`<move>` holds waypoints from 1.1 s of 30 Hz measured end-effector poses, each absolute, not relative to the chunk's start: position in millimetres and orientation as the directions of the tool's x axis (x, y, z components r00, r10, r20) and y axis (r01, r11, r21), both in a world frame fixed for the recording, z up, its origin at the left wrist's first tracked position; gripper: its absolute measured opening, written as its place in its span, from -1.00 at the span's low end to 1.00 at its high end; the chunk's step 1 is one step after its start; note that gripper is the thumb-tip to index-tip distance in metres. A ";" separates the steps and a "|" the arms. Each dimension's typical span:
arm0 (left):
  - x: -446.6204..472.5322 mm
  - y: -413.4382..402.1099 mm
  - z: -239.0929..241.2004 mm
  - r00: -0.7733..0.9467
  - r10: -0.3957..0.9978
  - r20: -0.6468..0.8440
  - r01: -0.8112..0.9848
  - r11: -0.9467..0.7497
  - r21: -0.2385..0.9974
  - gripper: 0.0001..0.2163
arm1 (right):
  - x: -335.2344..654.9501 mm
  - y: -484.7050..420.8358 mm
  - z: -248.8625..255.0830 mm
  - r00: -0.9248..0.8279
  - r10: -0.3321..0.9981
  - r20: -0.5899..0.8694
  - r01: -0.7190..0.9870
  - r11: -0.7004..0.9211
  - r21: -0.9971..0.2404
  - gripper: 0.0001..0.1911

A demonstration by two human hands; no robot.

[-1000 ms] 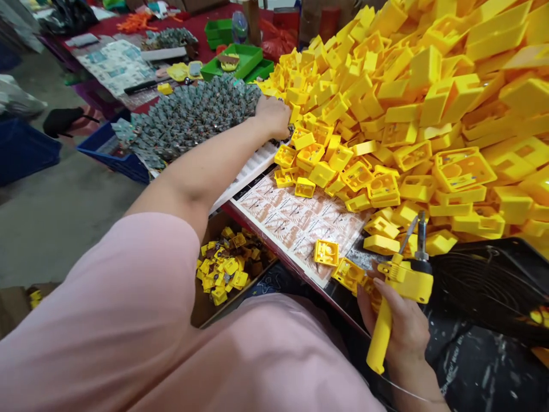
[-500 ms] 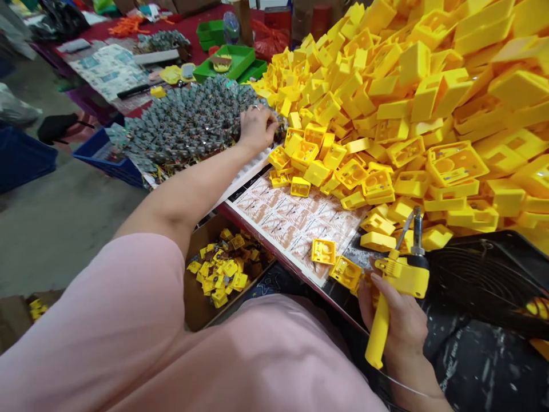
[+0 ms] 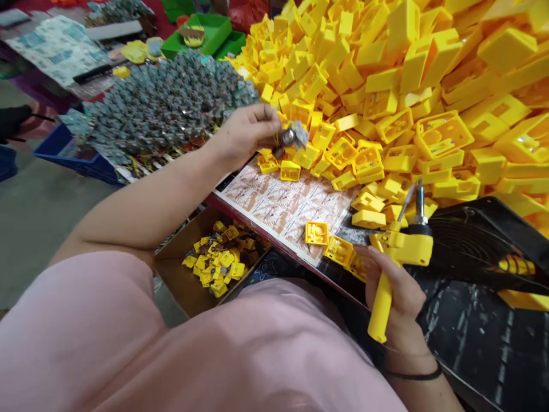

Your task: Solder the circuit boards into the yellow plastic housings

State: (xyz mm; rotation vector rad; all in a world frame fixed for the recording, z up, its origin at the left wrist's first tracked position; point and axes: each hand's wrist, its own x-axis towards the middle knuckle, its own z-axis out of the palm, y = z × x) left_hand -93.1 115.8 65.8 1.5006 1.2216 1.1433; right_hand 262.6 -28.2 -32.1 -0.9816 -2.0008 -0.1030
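Note:
My left hand (image 3: 255,129) pinches a small wired assembly (image 3: 294,136) with a round shiny part and a grey part, a little blurred, held in the air before the yellow pile. Close behind that hand lies a large heap of similar grey wired parts (image 3: 171,109). My right hand (image 3: 401,289) is closed around a yellow soldering gun (image 3: 401,248), its metal tip pointing up and away. Beside the right hand, along the table edge, sit open yellow plastic housings: one housing (image 3: 316,233) on a printed sheet (image 3: 274,200), another (image 3: 338,250) nearer the fingers. My right fingertips are partly hidden.
A tall pile of yellow housings (image 3: 377,86) fills the back and right. A cardboard box (image 3: 180,286) with yellow pieces stands below the table edge. At the right is a black fan-like grille (image 3: 463,246). Green trays (image 3: 210,34) and a blue crate (image 3: 77,154) lie farther off.
My left hand has come away from the grey heap toward me and now carries a small wired assembly. The right hand still holds the soldering gun. The whole view has shifted slightly.

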 end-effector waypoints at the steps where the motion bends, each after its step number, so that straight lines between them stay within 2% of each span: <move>1: -83.1 102.2 58.1 0.155 0.984 0.089 0.192 -0.118 0.974 -0.80 | 257.1 -29.2 -26.3 -0.286 0.621 0.729 0.667 0.676 -0.314 -0.56; 3: -64.4 77.7 43.6 0.252 0.967 0.027 0.180 -0.074 0.981 -0.81 | 241.8 -28.2 -14.1 -0.261 0.675 0.690 0.659 0.647 -0.383 -0.64; 7: -40.6 44.3 27.1 0.405 0.913 -0.044 0.157 -0.022 0.987 -0.82 | 205.9 -17.0 -3.4 -0.262 0.724 0.638 0.539 0.658 -0.526 -0.53; 12: -41.5 38.5 29.5 0.493 0.866 -0.087 0.199 -0.015 0.980 -0.83 | 185.3 -9.7 -8.5 -0.200 0.677 0.708 0.494 0.694 -0.524 -0.60; 14: -48.1 45.5 34.4 0.516 0.855 -0.051 0.310 -0.131 0.941 -0.84 | 185.0 -6.3 -7.4 -0.240 0.665 0.707 0.538 0.697 -0.474 -0.55; 16: -55.1 54.7 38.2 0.496 0.867 0.043 0.512 -0.332 0.792 -0.85 | 185.3 0.0 -6.0 -0.289 0.639 0.713 0.590 0.706 -0.393 -0.53; 18: -61.2 62.8 38.0 0.452 0.882 0.131 0.704 -0.443 0.555 -0.84 | 184.3 8.4 -7.3 -0.323 0.613 0.721 0.633 0.706 -0.317 -0.54; 21: -68.6 66.5 29.6 0.400 0.905 0.141 0.868 -0.424 0.257 -0.78 | 181.0 19.8 -16.1 -0.355 0.653 0.669 0.668 0.678 -0.307 -0.58; 23: -72.4 60.8 21.8 0.423 0.899 0.115 0.886 -0.436 0.156 -0.67 | 178.8 24.1 -23.7 -0.368 0.684 0.630 0.671 0.665 -0.330 -0.58; 25: -73.6 49.6 14.2 0.441 0.884 0.158 0.870 -0.464 0.169 -0.53 | 177.0 25.7 -29.3 -0.352 0.692 0.630 0.658 0.662 -0.360 -0.56; 29: -63.1 26.4 -0.5 0.407 0.865 0.292 0.818 -0.488 0.304 -0.62 | 173.3 23.7 -30.6 -0.288 0.703 0.650 0.640 0.646 -0.415 -0.56; 33: -55.1 22.6 -7.7 0.427 0.861 0.278 0.826 -0.496 0.267 -0.61 | 168.7 17.3 -28.1 -0.292 0.703 0.648 0.620 0.655 -0.432 -0.55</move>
